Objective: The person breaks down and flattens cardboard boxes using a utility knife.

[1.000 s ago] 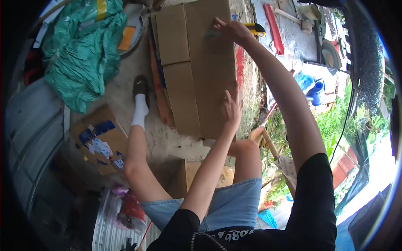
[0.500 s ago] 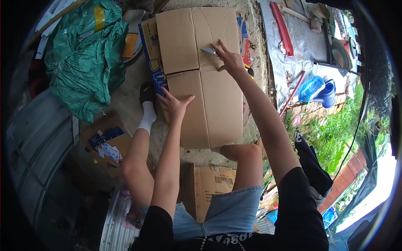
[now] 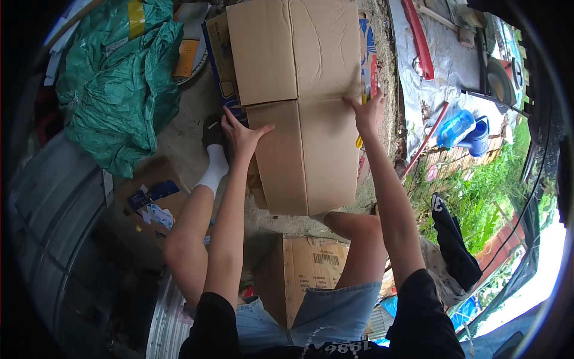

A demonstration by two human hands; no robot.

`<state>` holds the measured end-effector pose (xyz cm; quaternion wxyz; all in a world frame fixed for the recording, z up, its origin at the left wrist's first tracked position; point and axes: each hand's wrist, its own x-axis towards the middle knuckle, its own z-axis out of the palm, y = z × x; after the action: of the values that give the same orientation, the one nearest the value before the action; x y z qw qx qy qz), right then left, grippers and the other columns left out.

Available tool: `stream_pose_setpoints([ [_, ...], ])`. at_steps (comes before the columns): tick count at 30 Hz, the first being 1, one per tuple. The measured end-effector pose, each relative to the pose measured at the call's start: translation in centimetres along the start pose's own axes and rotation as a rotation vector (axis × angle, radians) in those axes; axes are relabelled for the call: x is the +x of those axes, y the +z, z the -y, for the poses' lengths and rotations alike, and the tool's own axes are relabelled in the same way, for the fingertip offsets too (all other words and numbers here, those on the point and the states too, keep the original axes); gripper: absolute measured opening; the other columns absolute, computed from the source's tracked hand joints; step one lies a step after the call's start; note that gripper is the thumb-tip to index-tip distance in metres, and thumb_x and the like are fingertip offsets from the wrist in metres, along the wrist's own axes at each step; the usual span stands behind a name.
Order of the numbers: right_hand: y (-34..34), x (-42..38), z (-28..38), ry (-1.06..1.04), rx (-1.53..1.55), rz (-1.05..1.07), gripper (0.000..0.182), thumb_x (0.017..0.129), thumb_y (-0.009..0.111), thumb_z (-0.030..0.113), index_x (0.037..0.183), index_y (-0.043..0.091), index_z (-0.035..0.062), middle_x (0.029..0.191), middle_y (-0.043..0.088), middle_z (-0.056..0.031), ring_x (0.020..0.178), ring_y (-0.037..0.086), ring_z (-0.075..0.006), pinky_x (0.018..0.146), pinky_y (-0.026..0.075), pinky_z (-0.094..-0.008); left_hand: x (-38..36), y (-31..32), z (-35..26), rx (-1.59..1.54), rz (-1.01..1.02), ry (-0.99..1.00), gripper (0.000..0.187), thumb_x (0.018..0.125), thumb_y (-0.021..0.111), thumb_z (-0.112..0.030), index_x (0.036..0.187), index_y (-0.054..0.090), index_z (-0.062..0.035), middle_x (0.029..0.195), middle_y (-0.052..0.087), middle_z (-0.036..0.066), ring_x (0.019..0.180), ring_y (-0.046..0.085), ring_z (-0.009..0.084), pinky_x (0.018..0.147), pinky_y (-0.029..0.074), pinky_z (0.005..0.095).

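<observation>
The left hand [image 3: 242, 133] lay flat with fingers spread on the left edge of a flattened cardboard box [image 3: 299, 102], pressing it down near the seam between two flaps. The right hand [image 3: 369, 112] gripped the box's right edge at about three o'clock from the left one, fingers curled over the board; a yellow utility knife [image 3: 360, 122] showed just beside that hand, partly hidden, and whether the fingers actually held it could not be told. The box lay on the concrete ground, stretching from twelve o'clock down to the person's knees, on top of another printed carton [image 3: 220, 66] whose blue and yellow side peeked out along its left.

At the left hand's seven o'clock, a foot in a white sock [image 3: 214, 169] rested on the ground. A crumpled green tarp [image 3: 116, 78] sat at ten o'clock. A brown carton with a barcode [image 3: 314, 266] stood between the person's legs at six o'clock. Off at three o'clock lay a blue watering can [image 3: 475, 136] and a red bar [image 3: 418, 39] on silver sheeting.
</observation>
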<state>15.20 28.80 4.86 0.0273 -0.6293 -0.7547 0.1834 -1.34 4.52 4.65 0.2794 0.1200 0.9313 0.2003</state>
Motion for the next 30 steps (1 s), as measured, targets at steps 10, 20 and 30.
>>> stream_pose_setpoints([
  [10, -3.0, 1.6, -2.0, 0.073, 0.238, 0.361, 0.052, 0.060, 0.071, 0.044, 0.078, 0.049, 0.0001, 0.067, 0.056, -0.0141, 0.062, 0.056, -0.0281, 0.056, 0.042, -0.0377, 2.9, -1.6, 2.3, -0.432, 0.060, 0.069, 0.116, 0.054, 0.080, -0.035, 0.133, -0.001, -0.0081, 0.126, 0.024, 0.021, 0.115, 0.032, 0.0289, 0.094, 0.031, 0.0389],
  [20, -3.5, 5.2, -5.1, -0.020, 0.099, 0.312, 0.062, 0.066, 0.065, 0.049, 0.098, 0.051, -0.0027, 0.071, 0.058, -0.0156, 0.061, 0.058, -0.0263, 0.056, 0.044, -0.0355, 2.7, -0.7, 2.8, -0.537, 0.203, 0.090, 0.105, 0.066, 0.073, -0.029, 0.134, -0.005, -0.0100, 0.126, 0.021, 0.022, 0.116, 0.030, 0.0326, 0.096, 0.029, 0.0380],
  [30, -4.4, 5.2, -6.0, 0.055, 0.398, 0.477, 0.046, 0.071, 0.063, 0.045, 0.073, 0.048, 0.0020, 0.052, 0.047, -0.0032, 0.044, 0.046, -0.0101, 0.041, 0.036, -0.0247, 2.3, -1.7, 2.4, -0.390, 0.178, 0.193, 0.104, 0.067, 0.072, -0.019, 0.133, -0.008, -0.0081, 0.124, 0.024, 0.024, 0.114, 0.032, 0.0345, 0.096, 0.029, 0.0381],
])
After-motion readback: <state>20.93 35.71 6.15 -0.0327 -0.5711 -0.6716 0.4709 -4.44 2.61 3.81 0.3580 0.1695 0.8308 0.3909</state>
